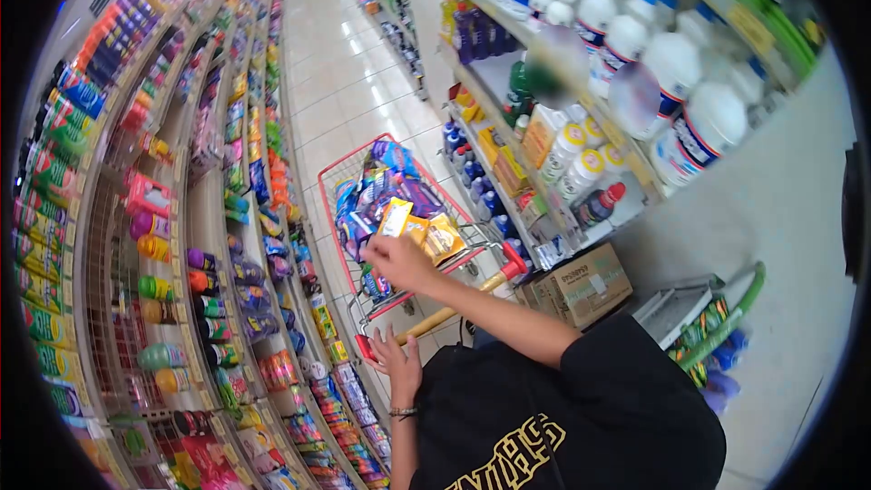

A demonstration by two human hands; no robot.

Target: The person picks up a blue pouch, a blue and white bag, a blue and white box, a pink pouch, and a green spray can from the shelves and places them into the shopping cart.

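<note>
A red-rimmed shopping cart [325, 183] stands in front of me, piled with purple and blue packets [392, 183]. Above its near end, my right hand [404, 263] has its fingers closed at the lower edge of a small yellow packet with a white face [396, 216]. The fingertips are partly hidden. Just beyond this hand, another yellow packet [443, 238] lies on the pile. My left hand [397, 365] is by the left end of the cart's yellow handle [445, 313], its fingers spread and not wrapped around the bar.
Long shelves of bottles and packets [181, 218] line the left. On the right, a shelf holds white bleach bottles [699, 132] and smaller bottles. Cardboard boxes [590, 286] sit on the floor beside the cart. The tiled aisle [340, 63] runs ahead.
</note>
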